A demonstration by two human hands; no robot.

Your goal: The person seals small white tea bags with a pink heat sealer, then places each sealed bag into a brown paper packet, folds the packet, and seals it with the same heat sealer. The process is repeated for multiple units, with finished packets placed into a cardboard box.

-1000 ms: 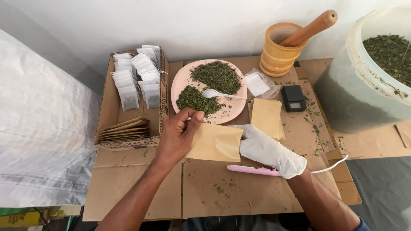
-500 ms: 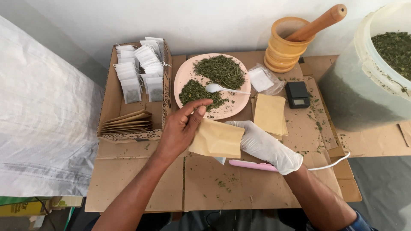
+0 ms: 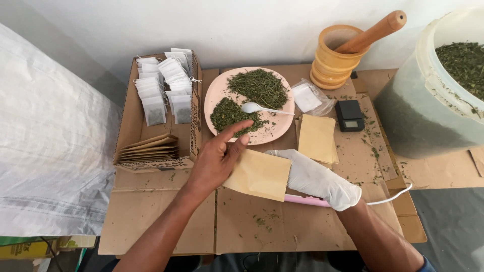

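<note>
My bare left hand (image 3: 216, 160) grips the left edge of a tan paper pouch (image 3: 259, 176) held just above the cardboard-covered table (image 3: 161, 221). Its forefinger points out toward the pink plate (image 3: 216, 93). My right hand (image 3: 315, 179), in a white glove, holds the pouch's right edge, fingertips at its upper corner. The plate carries two heaps of dried green herb (image 3: 257, 86) and a white spoon (image 3: 257, 108).
A cardboard box (image 3: 128, 121) at left holds white tea bags (image 3: 161, 85) and tan pouches (image 3: 151, 148). More tan pouches (image 3: 316, 138), a black scale (image 3: 350, 115), a wooden mortar and pestle (image 3: 335, 55), a herb-filled bucket (image 3: 438, 100) and a pink corded tool (image 3: 302, 200) surround my hands.
My left fingers have gone from pinching the pouch's top to spreading, with the forefinger stretched toward the plate. Both hands stay on the pouch in nearly the same place.
</note>
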